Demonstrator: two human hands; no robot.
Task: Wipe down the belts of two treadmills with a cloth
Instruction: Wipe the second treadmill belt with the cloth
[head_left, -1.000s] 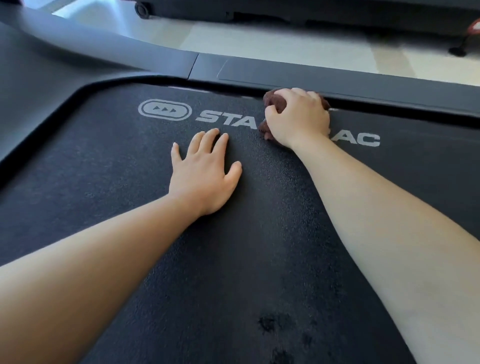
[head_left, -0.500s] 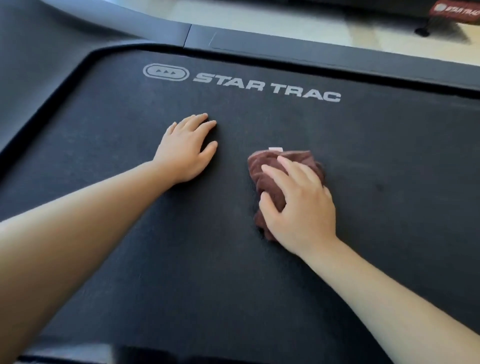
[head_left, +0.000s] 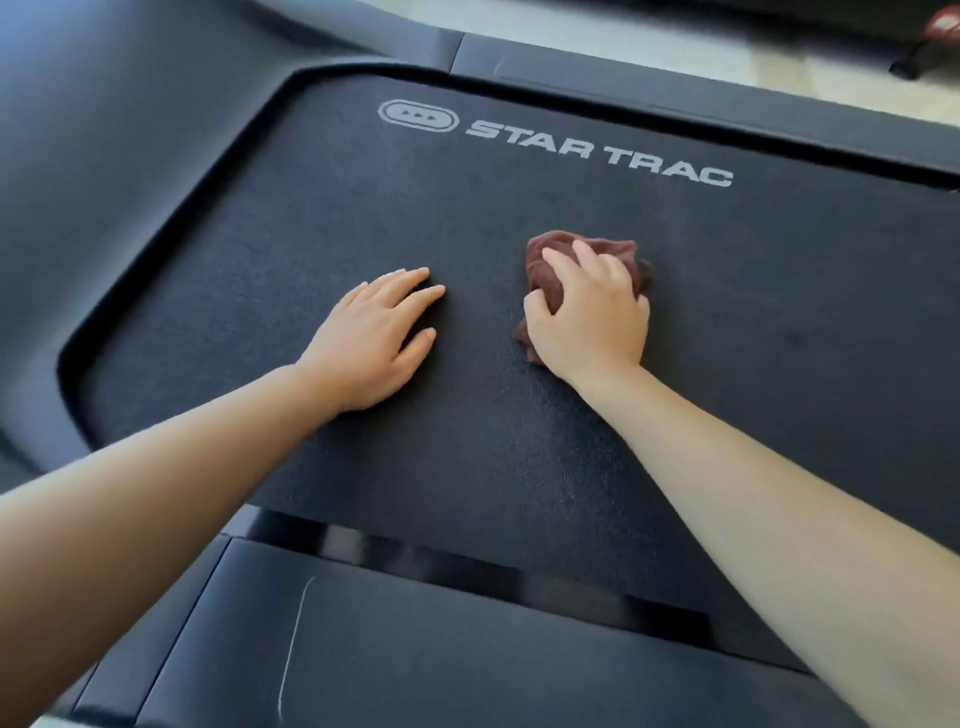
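A black treadmill belt (head_left: 519, 457) with a white "STAR TRAC" logo (head_left: 597, 153) fills the view. My right hand (head_left: 592, 322) grips a bunched dark brown cloth (head_left: 608, 252) and presses it on the belt, below the logo. My left hand (head_left: 374, 338) lies flat on the belt to the left of the cloth, fingers straight and pointing toward it. Most of the cloth is hidden under my right hand.
Dark side rails border the belt: one beyond the logo (head_left: 675, 98) and one on my near side (head_left: 467, 654). The treadmill's dark cover (head_left: 114, 156) rises at the left. Pale floor (head_left: 597, 31) and a dark object (head_left: 935, 36) show at the top right.
My right hand has pulled the cloth from the far rail back toward me over the logo. The left hand stays flat on the belt. The camera has tilted down, showing the near rail.
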